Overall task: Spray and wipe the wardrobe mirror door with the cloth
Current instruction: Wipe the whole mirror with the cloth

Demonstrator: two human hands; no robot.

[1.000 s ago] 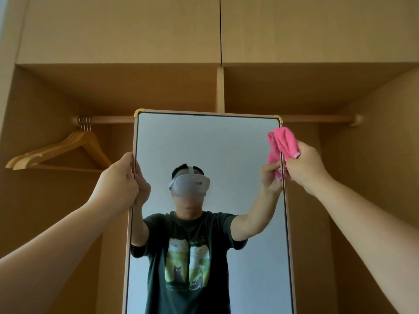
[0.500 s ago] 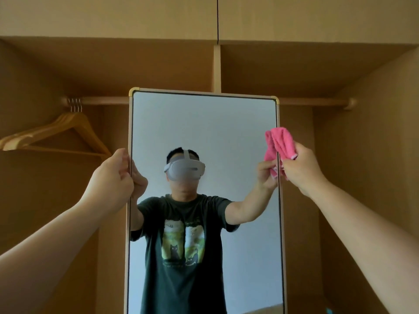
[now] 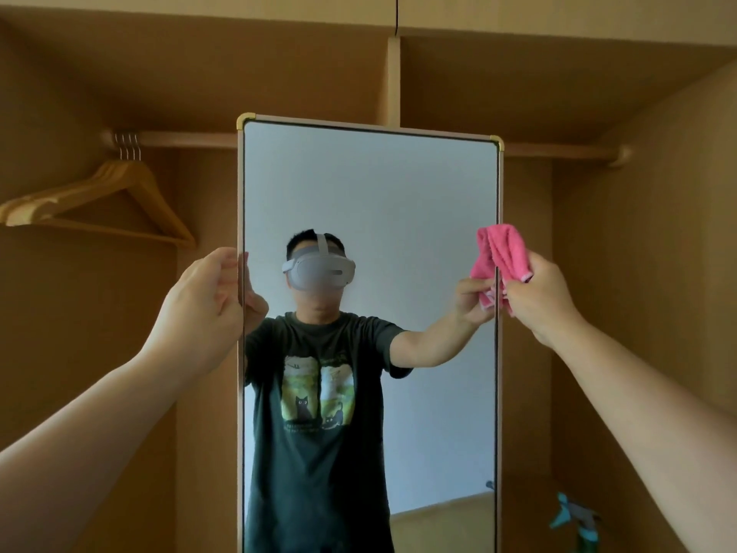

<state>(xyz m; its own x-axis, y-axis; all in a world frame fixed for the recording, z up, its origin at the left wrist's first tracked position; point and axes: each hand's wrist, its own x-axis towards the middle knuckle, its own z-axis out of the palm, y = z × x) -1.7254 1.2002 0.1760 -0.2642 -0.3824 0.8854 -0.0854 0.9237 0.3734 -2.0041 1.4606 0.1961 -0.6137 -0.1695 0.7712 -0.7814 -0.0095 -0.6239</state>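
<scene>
— Standing upright in front of the wardrobe, the mirror [image 3: 371,217] is held at both side edges?
— Yes. The left hand [image 3: 201,303] grips its left edge, fingers curled round the frame. The right hand [image 3: 536,297] pinches a bunched pink cloth [image 3: 504,251] against its right edge.
— Anything else near the mirror?
— Wooden hangers [image 3: 107,201] hang on the rail [image 3: 179,138] to its left.

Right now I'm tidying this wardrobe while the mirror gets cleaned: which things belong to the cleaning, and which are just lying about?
Part of the job:
mirror door, its left edge held by the left hand
pink cloth, gripped by the right hand at the right edge

Just there:
wooden hangers on the rail
teal object, low right, too blurred to name
</scene>
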